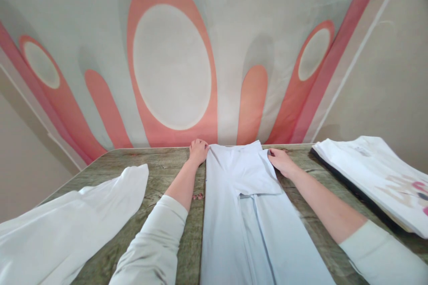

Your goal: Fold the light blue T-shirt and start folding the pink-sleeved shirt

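A long, pale blue-white shirt (224,222) lies on the wooden-patterned table (167,169), its top end near the far edge. One side is turned inward, and a short sleeve-like flap lies across its upper part. At the top left corner, my left hand (199,150) has its fingers closed on the cloth. My right hand (282,161) pinches the upper right edge, thumb and fingers together. Between the two hands the fabric lies fairly flat, with light creases. Its lower end runs out of view.
On the left, a loose white garment (83,218) is spread over the table. To the right is a stack of folded clothes (374,169), with a printed white shirt on top. A wall hanging with coral shapes (172,67) stands beyond the table's far edge.
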{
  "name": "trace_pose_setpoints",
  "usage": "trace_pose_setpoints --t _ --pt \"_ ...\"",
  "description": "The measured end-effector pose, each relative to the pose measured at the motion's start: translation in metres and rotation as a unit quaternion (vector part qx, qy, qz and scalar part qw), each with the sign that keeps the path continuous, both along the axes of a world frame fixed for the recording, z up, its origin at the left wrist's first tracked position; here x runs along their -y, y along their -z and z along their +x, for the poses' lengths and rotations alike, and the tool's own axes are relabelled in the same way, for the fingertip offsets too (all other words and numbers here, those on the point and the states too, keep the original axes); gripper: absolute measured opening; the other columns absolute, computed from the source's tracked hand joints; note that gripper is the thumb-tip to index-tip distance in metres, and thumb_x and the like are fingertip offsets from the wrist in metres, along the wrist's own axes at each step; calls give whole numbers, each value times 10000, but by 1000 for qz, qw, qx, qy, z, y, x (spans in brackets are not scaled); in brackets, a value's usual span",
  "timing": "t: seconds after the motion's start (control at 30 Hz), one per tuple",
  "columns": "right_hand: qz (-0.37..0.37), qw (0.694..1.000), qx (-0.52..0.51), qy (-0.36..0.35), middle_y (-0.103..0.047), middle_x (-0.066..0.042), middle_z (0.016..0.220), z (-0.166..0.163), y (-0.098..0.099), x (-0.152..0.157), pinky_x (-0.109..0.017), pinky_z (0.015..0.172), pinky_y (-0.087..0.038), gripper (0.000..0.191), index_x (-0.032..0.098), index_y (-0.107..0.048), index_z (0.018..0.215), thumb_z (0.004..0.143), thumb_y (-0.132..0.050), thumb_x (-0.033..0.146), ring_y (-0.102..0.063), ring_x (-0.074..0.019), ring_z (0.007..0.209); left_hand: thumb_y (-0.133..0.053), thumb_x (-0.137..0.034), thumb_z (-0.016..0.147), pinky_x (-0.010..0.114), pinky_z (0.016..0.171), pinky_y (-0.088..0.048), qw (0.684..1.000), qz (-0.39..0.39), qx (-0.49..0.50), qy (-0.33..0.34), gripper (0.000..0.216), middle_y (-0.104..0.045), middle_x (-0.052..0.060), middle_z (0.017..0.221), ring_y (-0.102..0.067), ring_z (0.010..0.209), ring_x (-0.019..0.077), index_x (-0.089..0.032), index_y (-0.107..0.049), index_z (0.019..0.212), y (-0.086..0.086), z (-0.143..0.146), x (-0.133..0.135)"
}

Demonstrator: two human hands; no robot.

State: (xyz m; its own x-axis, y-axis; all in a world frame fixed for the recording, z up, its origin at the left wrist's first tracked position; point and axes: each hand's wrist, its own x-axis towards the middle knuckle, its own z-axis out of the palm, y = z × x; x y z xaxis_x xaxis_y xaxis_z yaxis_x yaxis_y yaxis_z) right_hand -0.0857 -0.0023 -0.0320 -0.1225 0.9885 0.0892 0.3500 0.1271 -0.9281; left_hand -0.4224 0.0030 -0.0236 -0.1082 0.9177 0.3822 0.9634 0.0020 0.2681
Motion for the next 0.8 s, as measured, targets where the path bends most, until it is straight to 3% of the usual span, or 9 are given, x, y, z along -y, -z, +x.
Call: trace_pose_setpoints --t 0.23,0.53,0.8 --pt "-41 997 -58 17 -707 -53 779 -1 1 -2 -257 641 -478 202 149 -656 835 655 -615 231 -621 -174 686 -547 -325 833 394 915 -342 1000 -6 9 -15 155 -550 89 1080 -421 1091 271 -204 -618 898 0 -1 -1" --pt "-49 992 -115 35 -708 -39 787 0 -3 2 -258 666 -492 249 177 -664 898 705 -521 243 -641 -187 734 -534 -300 834 353 920 -349 999 -1 31 -13 230 -576 86 1083 -471 1071 235 -194 -571 1035 4 -5 -2" --pt "-33 995 -73 55 -708 -38 805 1 -2 1 -247 666 -480 252 168 -674 856 688 -510 259 -632 -194 769 -540 -248 819 354 920 -351 999 14 34 -23 215 -576 106 1041 -499 1032 238 -156 -553 1013 -7 1 10"
